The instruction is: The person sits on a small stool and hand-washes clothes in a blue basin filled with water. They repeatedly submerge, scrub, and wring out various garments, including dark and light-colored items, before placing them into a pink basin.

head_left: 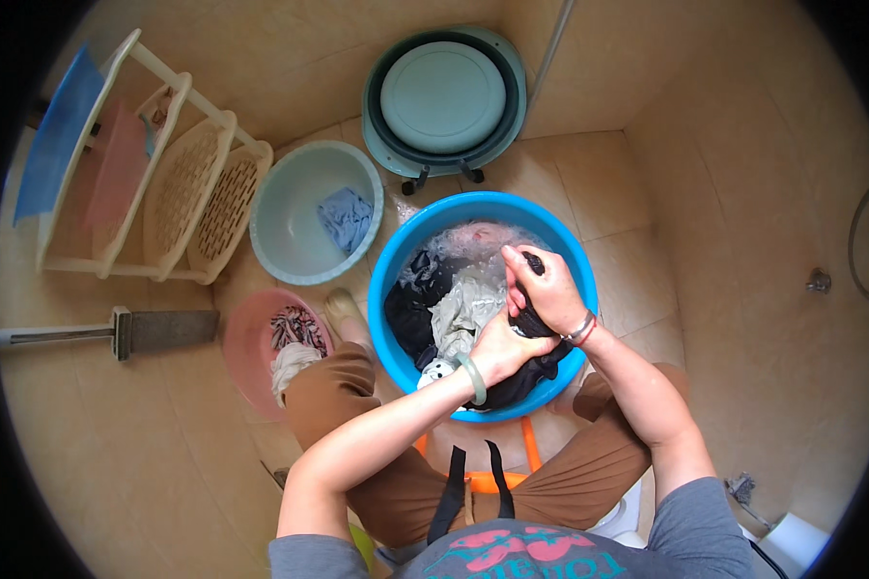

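Note:
In front of me a round blue basin (377,318) holds soapy water (473,236) and wet clothes. My right hand (550,289) is closed around a bunched black garment (528,318), and a twist of it pokes out above the fist. Just below, my left hand (512,349) grips the same black garment, its thumb and fingers wrapped about the lower part. Beside my hands lies a pale grey cloth (462,314), crumpled on top of the wash. More dark fabric (410,323) rests along the basin's left side, partly under water.
At the back left stands a pale green basin (290,241) with a blue cloth (346,218). A pink basin (244,367) with clothes sits by my left leg. Around them are a cream shelf rack (208,183), a flat mop (164,333) and a green tub (444,96). Walls rise behind and at right.

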Demonstrator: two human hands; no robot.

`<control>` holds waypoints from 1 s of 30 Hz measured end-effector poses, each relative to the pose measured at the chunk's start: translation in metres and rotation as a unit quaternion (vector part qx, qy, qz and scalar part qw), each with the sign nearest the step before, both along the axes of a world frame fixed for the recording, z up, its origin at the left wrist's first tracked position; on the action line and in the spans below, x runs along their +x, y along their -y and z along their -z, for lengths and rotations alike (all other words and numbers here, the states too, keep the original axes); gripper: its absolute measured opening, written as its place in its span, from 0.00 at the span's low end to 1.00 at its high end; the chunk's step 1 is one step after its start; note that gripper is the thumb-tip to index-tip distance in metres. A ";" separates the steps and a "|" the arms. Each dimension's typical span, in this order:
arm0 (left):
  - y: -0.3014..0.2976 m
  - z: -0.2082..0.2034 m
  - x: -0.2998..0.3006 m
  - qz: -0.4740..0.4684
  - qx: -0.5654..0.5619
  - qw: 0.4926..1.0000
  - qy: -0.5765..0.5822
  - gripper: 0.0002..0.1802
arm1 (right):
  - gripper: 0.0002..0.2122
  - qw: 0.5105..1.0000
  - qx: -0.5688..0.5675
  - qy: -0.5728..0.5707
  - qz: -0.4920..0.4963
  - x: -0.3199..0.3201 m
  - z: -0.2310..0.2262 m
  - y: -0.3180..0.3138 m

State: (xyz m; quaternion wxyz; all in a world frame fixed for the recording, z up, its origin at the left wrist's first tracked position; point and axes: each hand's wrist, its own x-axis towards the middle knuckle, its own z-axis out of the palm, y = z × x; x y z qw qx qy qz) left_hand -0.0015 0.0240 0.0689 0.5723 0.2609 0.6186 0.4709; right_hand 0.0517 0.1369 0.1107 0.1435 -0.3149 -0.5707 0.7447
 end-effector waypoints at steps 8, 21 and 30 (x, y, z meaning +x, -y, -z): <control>-0.013 0.050 0.010 -0.102 -0.058 0.985 -0.123 0.45 | 0.16 0.956 0.260 0.124 0.048 -0.019 0.045 0.000; -0.028 -0.045 -0.050 -0.060 0.127 0.696 0.704 0.22 | 0.25 0.727 0.637 -0.176 -0.188 0.043 -0.079 -0.015; -0.026 -0.066 -0.058 -0.088 0.108 0.635 0.760 0.27 | 0.21 0.566 0.816 -0.077 -0.092 0.055 -0.058 0.019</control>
